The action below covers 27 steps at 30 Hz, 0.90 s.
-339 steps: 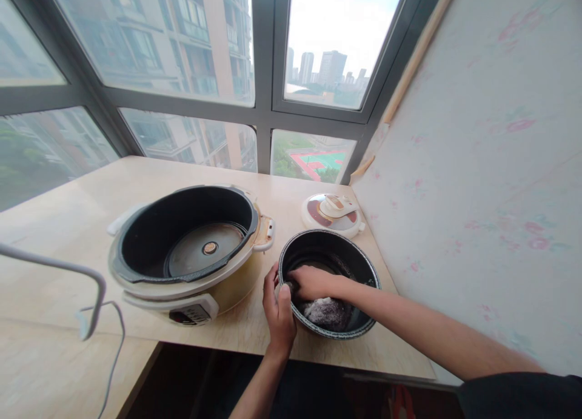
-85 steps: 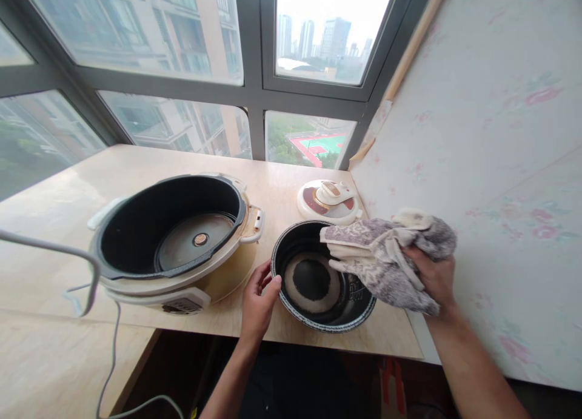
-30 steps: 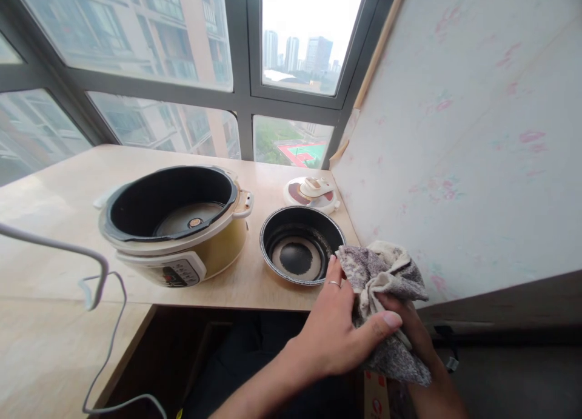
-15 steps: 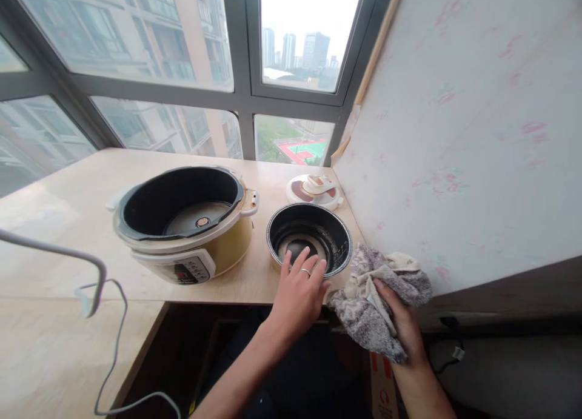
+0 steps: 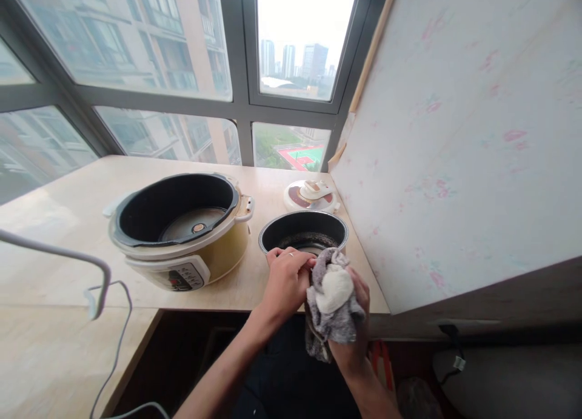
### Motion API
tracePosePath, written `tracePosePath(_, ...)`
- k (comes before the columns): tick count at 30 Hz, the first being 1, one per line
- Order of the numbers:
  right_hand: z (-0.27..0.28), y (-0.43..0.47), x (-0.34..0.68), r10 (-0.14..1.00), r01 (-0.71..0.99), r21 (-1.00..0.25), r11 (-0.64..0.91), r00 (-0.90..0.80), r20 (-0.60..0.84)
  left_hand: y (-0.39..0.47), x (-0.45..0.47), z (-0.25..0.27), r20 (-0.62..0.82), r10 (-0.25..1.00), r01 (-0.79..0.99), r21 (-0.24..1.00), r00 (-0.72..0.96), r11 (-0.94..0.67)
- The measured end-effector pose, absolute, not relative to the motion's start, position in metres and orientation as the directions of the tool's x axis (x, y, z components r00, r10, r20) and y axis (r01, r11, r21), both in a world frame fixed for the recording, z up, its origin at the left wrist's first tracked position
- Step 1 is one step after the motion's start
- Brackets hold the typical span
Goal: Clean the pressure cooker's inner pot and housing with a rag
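A black inner pot [image 5: 303,225] with a pale rim stands near the front edge of the wooden counter, slightly tilted. My left hand [image 5: 287,285] has its fingers curled over the near rim, its thumb side close to the cloth. My right hand [image 5: 359,294] is closed around a bunched grey and white cloth [image 5: 334,291], held against the near right side of the pot. The cloth hides that part of the rim and some of my right fingers. The pot's lower near side is hidden behind my hands.
To the left stands a yellow and white electric cooker [image 5: 222,255] without its lid. A white and brown lid [image 5: 311,196] lies behind the pot. A grey cable [image 5: 120,328] hangs over the counter [image 5: 45,267] at left. A flowered wall [image 5: 431,164] bounds the right side.
My right hand has brought the cloth leftward to the pot's near rim. My left hand has moved from above the pot's inside to curl over its rim, and the pot tilts slightly.
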State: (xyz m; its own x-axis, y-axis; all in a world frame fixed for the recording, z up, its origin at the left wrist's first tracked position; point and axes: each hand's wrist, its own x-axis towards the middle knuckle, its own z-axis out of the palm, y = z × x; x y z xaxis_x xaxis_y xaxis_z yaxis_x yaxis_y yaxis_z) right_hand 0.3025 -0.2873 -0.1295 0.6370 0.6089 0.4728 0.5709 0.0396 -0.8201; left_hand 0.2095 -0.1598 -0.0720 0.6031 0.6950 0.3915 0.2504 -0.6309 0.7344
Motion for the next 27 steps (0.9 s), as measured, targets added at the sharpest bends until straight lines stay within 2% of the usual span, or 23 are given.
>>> tracePosePath(3, -0.116, -0.269, 0.303, 0.484, 0.818, -0.557, 0.141, 0.434, 0.760, -0.152, 0.206, -0.062, 0.326, 0.720, 0.247, 0.787, 0.613, -0.566)
tracePosePath(5, -0.104, -0.261, 0.312, 0.471, 0.874, -0.458, 0.164, 0.339, 0.815, -0.148, 0.203, -0.061, 0.280, 0.751, 0.255, 0.822, 0.598, -0.509)
tracePosePath(7, -0.093, -0.257, 0.328, 0.475, 0.888, -0.425, 0.176, 0.302, 0.826, -0.143, 0.199, -0.063, 0.232, 0.783, 0.248, 0.864, 0.578, -0.439)
tracePosePath(9, -0.085, -0.253, 0.349, 0.518, 0.873, -0.454, 0.180, 0.308, 0.798, -0.139, 0.196, -0.067, 0.194, 0.807, 0.232, 0.897, 0.557, -0.376)
tracePosePath(11, -0.082, -0.249, 0.376, 0.574, 0.822, -0.544, 0.166, 0.368, 0.731, -0.135, 0.192, -0.070, 0.181, 0.824, 0.222, 0.912, 0.537, -0.346)
tracePosePath(15, -0.087, -0.233, 0.434, 0.674, 0.589, -0.802, 0.100, 0.553, 0.490, -0.122, 0.185, -0.070, 0.233, 0.809, 0.170, 0.911, 0.539, -0.375)
tracePosePath(17, -0.085, -0.225, 0.455, 0.739, 0.508, -0.858, 0.079, 0.547, 0.392, -0.116, 0.182, -0.070, 0.274, 0.790, 0.122, 0.908, 0.548, -0.400)
tracePosePath(22, -0.046, -0.220, 0.459, 0.941, 0.412, -0.906, 0.091, 0.261, 0.214, -0.103, 0.179, -0.076, 0.337, 0.775, 0.015, 0.913, 0.535, -0.408)
tracePosePath(27, -0.014, -0.219, 0.437, 0.999, 0.255, -0.967, 0.006, 0.036, 0.016, -0.094, 0.181, -0.092, 0.344, 0.795, -0.065, 0.930, 0.500, -0.362)
